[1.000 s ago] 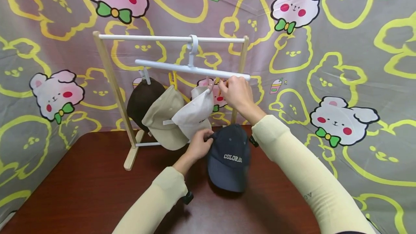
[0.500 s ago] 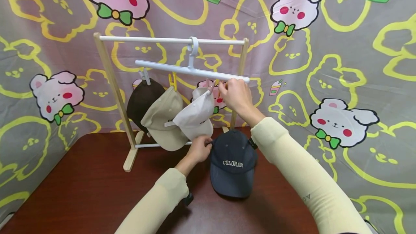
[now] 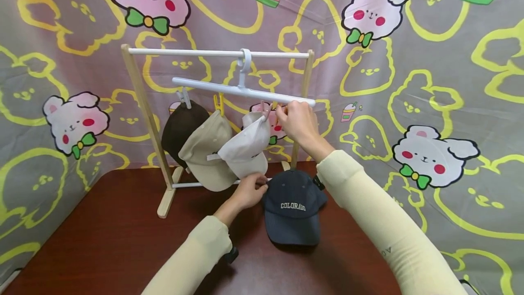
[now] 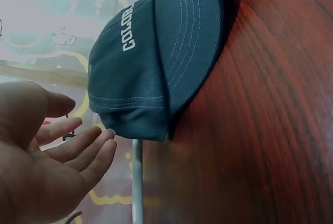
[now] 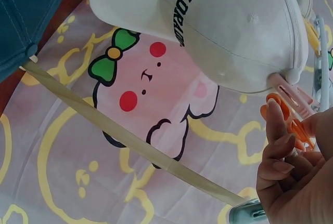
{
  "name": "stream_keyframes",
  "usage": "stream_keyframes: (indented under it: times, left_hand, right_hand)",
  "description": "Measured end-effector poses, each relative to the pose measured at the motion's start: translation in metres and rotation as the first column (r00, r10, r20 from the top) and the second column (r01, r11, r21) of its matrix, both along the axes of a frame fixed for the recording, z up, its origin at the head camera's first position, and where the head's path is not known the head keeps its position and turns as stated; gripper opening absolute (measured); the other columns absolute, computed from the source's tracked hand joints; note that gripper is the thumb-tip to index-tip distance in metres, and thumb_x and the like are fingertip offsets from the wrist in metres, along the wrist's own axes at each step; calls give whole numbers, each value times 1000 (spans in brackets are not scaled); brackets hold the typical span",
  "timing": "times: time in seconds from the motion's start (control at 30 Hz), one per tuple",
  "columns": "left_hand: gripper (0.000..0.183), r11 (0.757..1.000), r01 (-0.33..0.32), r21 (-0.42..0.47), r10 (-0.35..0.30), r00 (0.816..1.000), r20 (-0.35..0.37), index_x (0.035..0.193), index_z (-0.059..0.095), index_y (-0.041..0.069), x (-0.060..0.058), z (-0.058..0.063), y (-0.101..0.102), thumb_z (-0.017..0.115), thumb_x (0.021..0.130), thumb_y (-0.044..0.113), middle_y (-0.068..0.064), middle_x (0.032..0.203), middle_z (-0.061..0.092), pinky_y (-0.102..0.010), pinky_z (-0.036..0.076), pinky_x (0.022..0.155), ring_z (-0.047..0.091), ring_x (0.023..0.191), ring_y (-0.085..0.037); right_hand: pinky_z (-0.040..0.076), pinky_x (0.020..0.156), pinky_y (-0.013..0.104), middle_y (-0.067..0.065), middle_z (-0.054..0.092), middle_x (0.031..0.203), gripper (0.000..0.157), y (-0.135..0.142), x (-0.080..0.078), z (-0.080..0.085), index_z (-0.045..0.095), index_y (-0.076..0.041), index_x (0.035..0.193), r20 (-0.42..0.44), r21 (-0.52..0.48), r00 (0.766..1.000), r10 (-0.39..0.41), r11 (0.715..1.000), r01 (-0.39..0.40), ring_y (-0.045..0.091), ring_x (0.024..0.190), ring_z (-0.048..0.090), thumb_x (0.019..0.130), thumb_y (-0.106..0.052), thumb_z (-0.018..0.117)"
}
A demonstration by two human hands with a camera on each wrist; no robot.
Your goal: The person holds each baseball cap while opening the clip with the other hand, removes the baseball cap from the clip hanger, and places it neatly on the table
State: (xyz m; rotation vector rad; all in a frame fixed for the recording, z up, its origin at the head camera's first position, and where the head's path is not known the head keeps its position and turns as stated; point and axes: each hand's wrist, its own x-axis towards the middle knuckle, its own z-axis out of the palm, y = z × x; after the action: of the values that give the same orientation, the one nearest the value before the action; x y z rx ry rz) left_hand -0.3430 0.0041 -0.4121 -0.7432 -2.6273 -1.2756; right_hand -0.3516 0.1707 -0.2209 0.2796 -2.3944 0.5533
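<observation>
In the head view a navy cap (image 3: 291, 199) with COLORADO lettering sits on the table, brim toward me. My left hand (image 3: 250, 190) is at its left side, fingers loosely extended. In the left wrist view the left fingertips (image 4: 110, 134) come right up to the cap's lower edge without gripping it. My right hand (image 3: 299, 122) is raised at the right end of a white hanger (image 3: 204, 84). Its thumb and index finger pinch an orange clip (image 5: 301, 129). Beside that, a pink clip (image 5: 291, 93) holds a white cap (image 3: 245, 142).
Further left on the hanger, a yellow clip (image 3: 219, 103) holds a beige cap (image 3: 209, 142) and a grey clip (image 3: 185, 97) a dark brown cap (image 3: 180, 129). The hanger hooks over a rack's white top rod (image 3: 184, 52). A patterned cloth (image 3: 368, 81) backs the reddish-brown table (image 3: 102, 240).
The navy cap, earlier gripped at its edge by my left hand, has come down onto the table, and the left fingers have let go. My right hand stays at the hanger's right end.
</observation>
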Motion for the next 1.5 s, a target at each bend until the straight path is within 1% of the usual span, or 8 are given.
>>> stream_keyframes:
  times: [0.27,0.63,0.8,0.97,1.1,1.3,1.43,1.5]
  left_hand:
    - [23,999,49,-9,-49,999,-7,122,66,-2,4,8,-14,59,102,7,-16,117,70,-44,55,89,68,105,-32]
    - [19,1000,14,2,-14,992,-123,117,67,-1,11,20,-31,60,100,4,-14,110,71,-43,55,84,70,94,-26]
    - [19,999,-14,40,21,983,-182,116,68,0,14,31,-39,61,99,5,-12,109,72,-41,56,83,69,93,-23]
    - [16,991,-49,123,81,959,-273,111,70,0,19,45,-48,62,97,3,-9,98,72,-35,56,73,68,82,-19]
    - [12,974,-82,212,151,931,-332,105,70,1,22,57,-54,64,96,5,-6,90,70,-34,55,69,66,77,-18]
    - [11,936,-120,331,256,877,-406,103,69,2,18,65,-61,70,93,5,-10,93,69,-38,53,72,65,83,-22]
    - [19,914,-140,381,315,837,-447,109,67,-2,15,67,-65,72,91,2,-14,99,66,-41,53,77,62,88,-28]
    - [24,909,-146,391,330,825,-459,112,66,-4,15,67,-66,72,90,2,-16,103,65,-43,52,81,61,92,-31]
  right_hand:
    - [30,43,33,1,46,46,57,1,-2,-2,50,-14,52,-23,15,1000,-5,1000,6,22,44,46,104,-34,49]
    - [33,45,36,0,45,46,56,3,-3,-4,49,-15,50,-43,3,999,-27,1000,27,23,47,48,103,-33,49]
    - [33,45,37,0,45,46,56,4,-3,-4,48,-15,50,-56,6,998,-19,1000,20,25,47,49,102,-33,49]
    - [35,46,37,0,47,47,55,4,-4,-5,50,-15,50,-59,2,998,-23,1000,23,26,49,51,102,-33,50]
    - [37,47,39,0,49,47,55,6,-4,-5,53,-15,49,-66,0,997,-31,1000,32,27,51,53,101,-33,50]
    - [37,47,39,1,50,47,55,7,-4,-6,54,-15,48,-71,-8,997,-31,1000,30,27,52,54,101,-31,52]
    - [39,48,40,1,51,49,53,6,-5,-7,56,-16,51,-61,-2,997,-37,999,37,28,55,55,101,-32,52]
    - [40,49,40,1,52,51,52,6,-5,-8,57,-16,52,-56,-1,997,-44,999,44,29,57,57,101,-33,52]
